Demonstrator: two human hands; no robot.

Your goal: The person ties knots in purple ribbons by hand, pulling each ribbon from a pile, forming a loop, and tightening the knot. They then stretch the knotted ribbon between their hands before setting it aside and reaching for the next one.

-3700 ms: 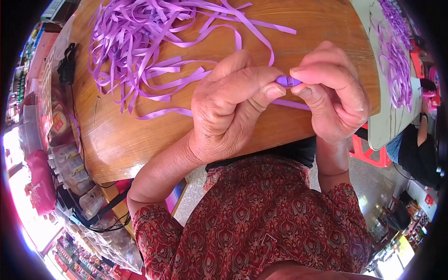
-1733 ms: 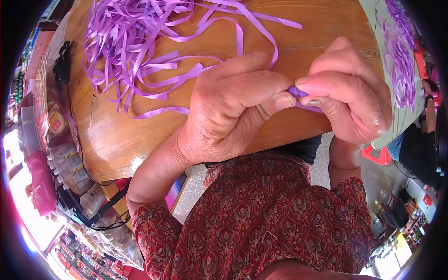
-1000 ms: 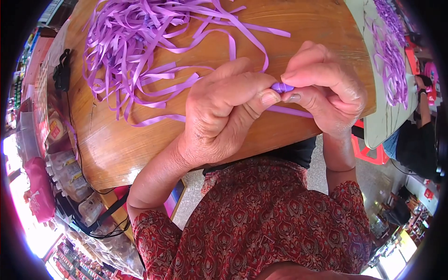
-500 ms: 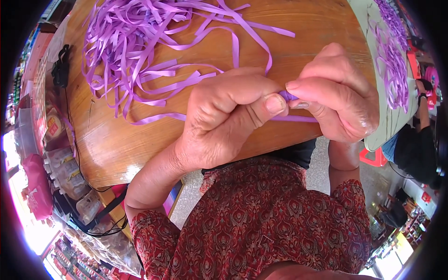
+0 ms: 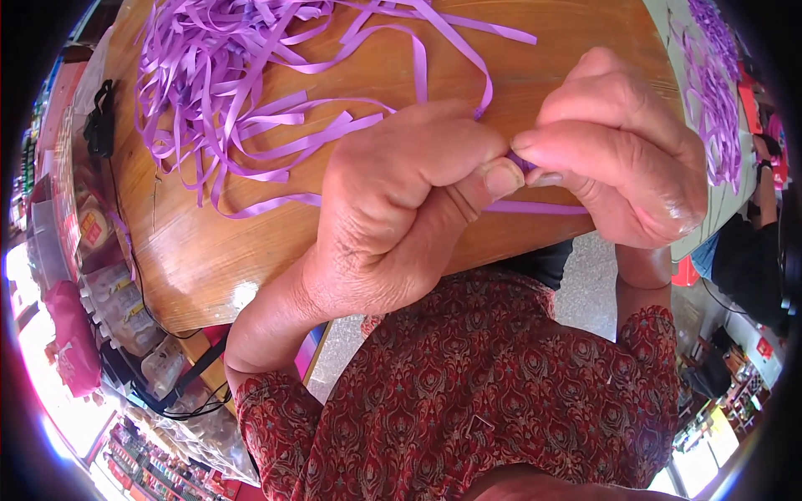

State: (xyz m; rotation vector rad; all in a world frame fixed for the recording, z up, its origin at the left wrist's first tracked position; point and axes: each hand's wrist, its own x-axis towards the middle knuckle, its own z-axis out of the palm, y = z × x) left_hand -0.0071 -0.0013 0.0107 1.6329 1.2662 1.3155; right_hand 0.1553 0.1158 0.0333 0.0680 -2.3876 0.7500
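Note:
My left hand (image 5: 393, 204) and my right hand (image 5: 622, 154) meet above the near edge of the wooden table. Between their thumbs and forefingers they pinch a small part of a purple ribbon (image 5: 543, 207), which looks bunched or knotted there; the fingers hide most of it. A length of that ribbon runs behind my hands toward the right. Beyond my left hand, a large tangled heap of purple ribbons (image 5: 209, 75) lies on the table, with loose ends trailing toward me and to the right.
The wooden table (image 5: 200, 275) has a curved edge near my body. More purple ribbons (image 5: 710, 108) hang over a pale table (image 5: 728, 209) at the right, where another person (image 5: 748, 242) in dark clothes is. A pink bag (image 5: 73, 338) and a black cable (image 5: 125, 225) are at the left.
Both hands have come closer to the view, and the right has shifted slightly right. The pinched purple part is more covered by the fingertips now. The ribbon heap appears slightly farther up and left.

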